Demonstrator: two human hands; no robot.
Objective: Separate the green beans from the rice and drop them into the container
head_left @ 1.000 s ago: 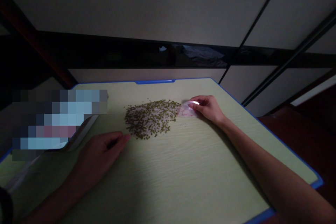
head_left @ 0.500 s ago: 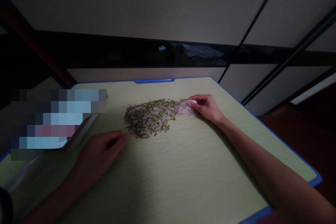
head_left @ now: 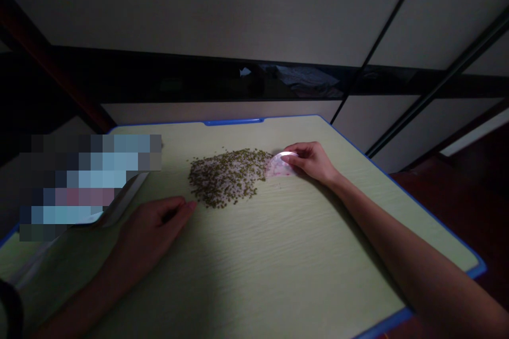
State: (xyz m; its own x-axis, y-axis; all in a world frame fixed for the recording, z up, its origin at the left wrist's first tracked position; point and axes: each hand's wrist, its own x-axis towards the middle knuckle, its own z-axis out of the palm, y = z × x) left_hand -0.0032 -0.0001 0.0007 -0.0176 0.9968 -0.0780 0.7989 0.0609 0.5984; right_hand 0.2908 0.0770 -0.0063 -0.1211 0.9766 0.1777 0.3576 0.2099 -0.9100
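Grain pile lies beside clear plastic that right fingers pinch; left fingers press together.

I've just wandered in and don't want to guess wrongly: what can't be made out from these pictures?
All in the head view:
Pixelated object: blocky masking hides what it is.
Left hand: its own back and curled fingers hide whether it holds anything.
Clear plastic piece: the right hand and glare hide its full shape.
Green and pale grains: too small to tell their kinds.
Dark band: cut off by the left edge.
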